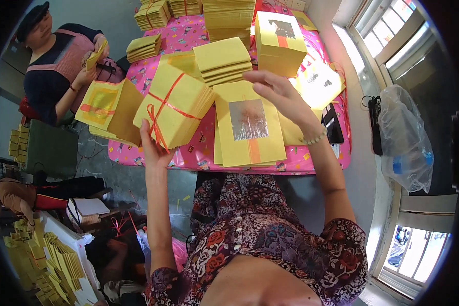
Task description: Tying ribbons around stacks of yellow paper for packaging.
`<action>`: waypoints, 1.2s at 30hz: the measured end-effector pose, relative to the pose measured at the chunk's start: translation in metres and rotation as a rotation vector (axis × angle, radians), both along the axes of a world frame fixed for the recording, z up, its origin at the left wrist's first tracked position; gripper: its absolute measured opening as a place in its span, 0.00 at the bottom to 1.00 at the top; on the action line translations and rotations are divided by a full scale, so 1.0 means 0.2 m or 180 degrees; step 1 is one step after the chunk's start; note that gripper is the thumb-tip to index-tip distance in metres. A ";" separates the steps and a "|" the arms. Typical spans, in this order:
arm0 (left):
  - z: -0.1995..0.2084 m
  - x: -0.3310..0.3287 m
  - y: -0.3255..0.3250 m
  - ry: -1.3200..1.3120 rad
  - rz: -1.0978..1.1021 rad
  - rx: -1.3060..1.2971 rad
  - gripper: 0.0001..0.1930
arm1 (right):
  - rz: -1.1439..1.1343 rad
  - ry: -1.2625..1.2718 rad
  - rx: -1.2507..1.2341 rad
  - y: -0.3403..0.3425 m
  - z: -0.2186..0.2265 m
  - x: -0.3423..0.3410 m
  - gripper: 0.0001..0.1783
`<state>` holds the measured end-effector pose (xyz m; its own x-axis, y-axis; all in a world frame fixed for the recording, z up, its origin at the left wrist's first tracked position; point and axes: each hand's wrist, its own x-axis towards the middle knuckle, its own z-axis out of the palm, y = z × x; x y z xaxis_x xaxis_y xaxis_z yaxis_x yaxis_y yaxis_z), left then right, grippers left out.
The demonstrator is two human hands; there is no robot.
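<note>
A thick bundle of yellow joss paper (186, 94), tied crosswise with red plastic string, stands tilted near the table's front edge. My left hand (155, 148) grips its lower corner, thumb on the front face beside the bow. My right hand (280, 97) hovers with its fingers stretched out and nothing in it. Under it lies a flat stack of yellow joss paper (227, 148) with a silver foil square and an orange stripe. Left of the bundle, another yellow stack (130, 109) with a gold foil square leans against it. Folded yellow packets (222, 53) are piled just behind.
A pink patterned cloth covers the table (303, 162). A tall foil-topped stack (280, 56) stands behind, a phone (333, 125) lies at right. On the left a co-worker (61, 66) holds yellow paper. A plastic bag (405, 137) hangs by the window.
</note>
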<state>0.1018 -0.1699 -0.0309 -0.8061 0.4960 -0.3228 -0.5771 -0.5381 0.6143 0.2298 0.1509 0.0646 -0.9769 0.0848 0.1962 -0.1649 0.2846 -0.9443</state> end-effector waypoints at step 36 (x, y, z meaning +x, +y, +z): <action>-0.32 0.20 -0.01 0.1554 0.1774 -0.2728 0.38 | -0.1001 -0.0655 -0.0381 -0.14 -0.52 0.56 0.32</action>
<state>0.1418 -0.1725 -0.0949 -0.9784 -0.2050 0.0264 0.0141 0.0614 0.9980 0.3426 0.1234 -0.0402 -0.9175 0.3966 -0.0304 0.1089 0.1770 -0.9782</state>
